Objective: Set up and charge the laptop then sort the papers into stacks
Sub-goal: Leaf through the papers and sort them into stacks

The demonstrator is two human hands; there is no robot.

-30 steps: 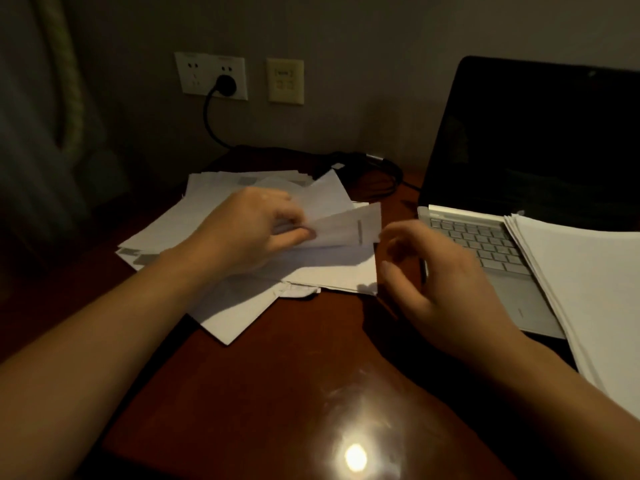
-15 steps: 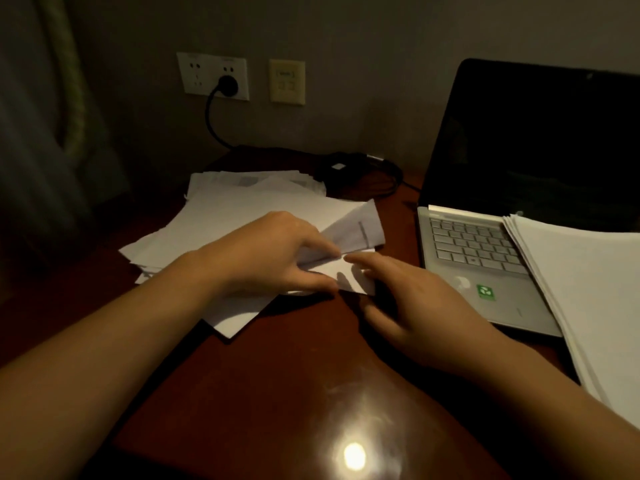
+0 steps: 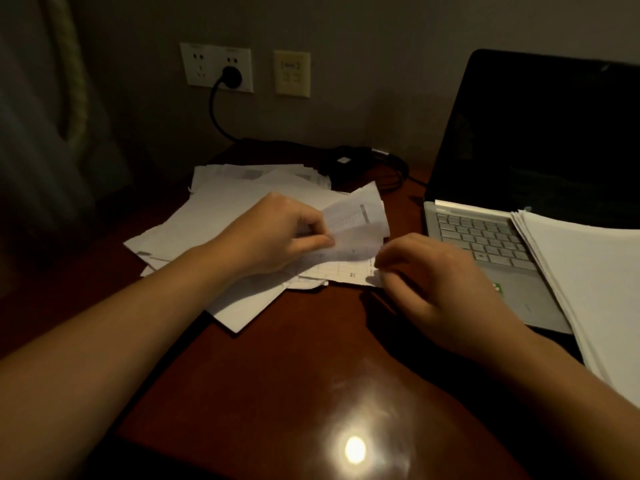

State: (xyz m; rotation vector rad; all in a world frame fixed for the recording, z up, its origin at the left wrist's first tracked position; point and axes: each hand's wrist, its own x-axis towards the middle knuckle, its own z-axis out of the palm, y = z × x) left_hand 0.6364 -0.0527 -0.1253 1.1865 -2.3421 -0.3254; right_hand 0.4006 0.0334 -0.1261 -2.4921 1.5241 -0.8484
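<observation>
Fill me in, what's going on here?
A person is sorting through the loose pile of papers. The left hand holds a curled sheet up off it, while the right hand pinches the edge of the printed sheet beneath. The laptop stands open with a dark screen, a neat stack resting on its right side. A plug sits in the wall socket.
</observation>
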